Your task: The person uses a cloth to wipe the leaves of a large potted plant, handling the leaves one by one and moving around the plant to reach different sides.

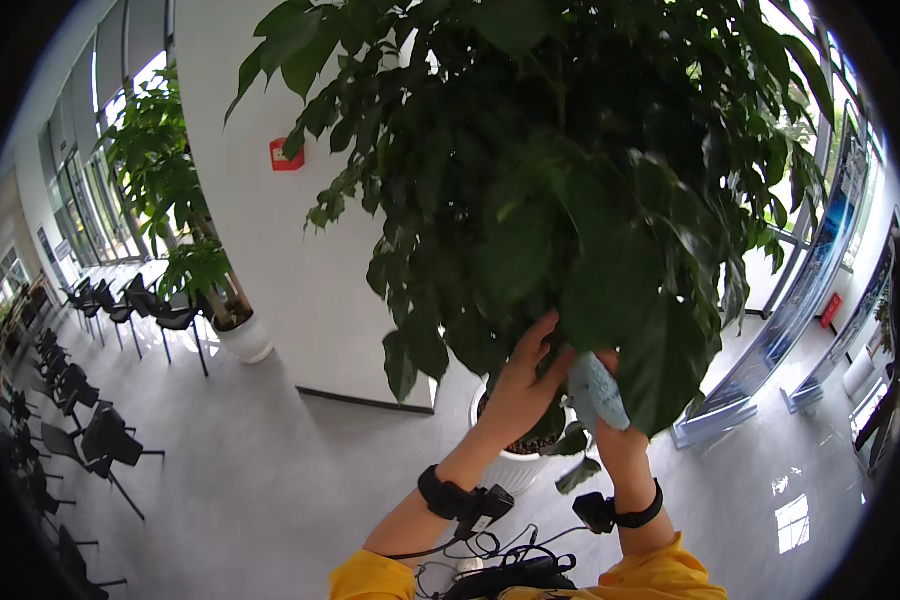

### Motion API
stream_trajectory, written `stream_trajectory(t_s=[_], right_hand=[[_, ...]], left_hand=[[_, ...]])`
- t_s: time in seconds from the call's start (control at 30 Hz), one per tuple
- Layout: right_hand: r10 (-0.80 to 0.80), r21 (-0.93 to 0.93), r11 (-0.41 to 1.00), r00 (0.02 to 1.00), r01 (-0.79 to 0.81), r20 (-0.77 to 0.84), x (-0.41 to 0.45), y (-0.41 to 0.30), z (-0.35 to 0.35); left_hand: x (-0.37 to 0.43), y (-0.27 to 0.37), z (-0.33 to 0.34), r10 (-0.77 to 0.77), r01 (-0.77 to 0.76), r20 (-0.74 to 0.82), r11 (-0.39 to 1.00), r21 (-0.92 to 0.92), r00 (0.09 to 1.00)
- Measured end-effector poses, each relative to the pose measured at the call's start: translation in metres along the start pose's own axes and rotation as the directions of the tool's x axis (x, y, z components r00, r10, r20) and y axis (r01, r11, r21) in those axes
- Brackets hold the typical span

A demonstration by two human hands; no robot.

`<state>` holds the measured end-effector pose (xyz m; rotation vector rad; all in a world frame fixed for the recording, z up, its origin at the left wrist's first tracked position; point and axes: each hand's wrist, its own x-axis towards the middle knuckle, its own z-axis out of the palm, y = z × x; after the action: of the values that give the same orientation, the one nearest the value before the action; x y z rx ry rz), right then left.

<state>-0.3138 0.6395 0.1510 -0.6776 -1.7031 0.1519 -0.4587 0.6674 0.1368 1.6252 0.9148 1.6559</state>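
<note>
A large leafy potted plant [525, 225] fills the middle of the view, its broad dark green leaves hanging close to me. My left hand [529, 379] reaches up into the lower leaves, thumb and fingers against the foliage; whether it pinches a leaf is hidden. Beside it, my right hand [619, 442] grips a light blue cloth [598, 391] at the underside of a big drooping leaf [664, 360], which covers part of the hand. Below both hands stands the plant's white ribbed pot [514, 474], with dark brown pellets [529, 446] on top.
Black devices with cables [487, 510] are strapped to both wrists. Behind the plant rises a white wall [330, 285] with a red box [286, 154]. Several black chairs [109, 439] and another potted plant [244, 341] stand left. Display banners [787, 345] stand right on the grey floor [270, 487].
</note>
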Motion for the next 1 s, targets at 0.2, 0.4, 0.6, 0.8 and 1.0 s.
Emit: stream_trajectory(t_s=[0.2,0.4,0.6,0.8,1.0], right_hand=[[0.168,-0.261,0.949,0.984,-0.178,-0.06,-0.004,0.017,-0.001],[-0.032,-0.422,0.907,0.999,0.012,-0.042,0.01,-0.029,0.008],[-0.101,-0.535,0.845,0.987,0.018,-0.127,0.018,-0.043,0.021],[-0.123,-0.697,0.708,0.992,0.113,0.036,0.006,-0.034,0.03],[-0.266,-0.679,0.664,0.948,0.313,0.177,0.023,-0.018,0.045]], left_hand=[[0.039,-0.011,0.011,0.328,-0.31,-0.051,0.924,0.225,0.943],[0.055,-0.031,0.013,0.253,-0.256,-0.169,0.967,0.006,0.953],[0.054,-0.051,-0.009,0.082,-0.057,0.127,0.981,-0.187,0.988],[0.042,-0.011,-0.022,0.041,-0.028,0.227,0.998,-0.056,0.973],[0.048,-0.023,-0.021,0.025,0.077,0.249,0.917,-0.392,0.968]])
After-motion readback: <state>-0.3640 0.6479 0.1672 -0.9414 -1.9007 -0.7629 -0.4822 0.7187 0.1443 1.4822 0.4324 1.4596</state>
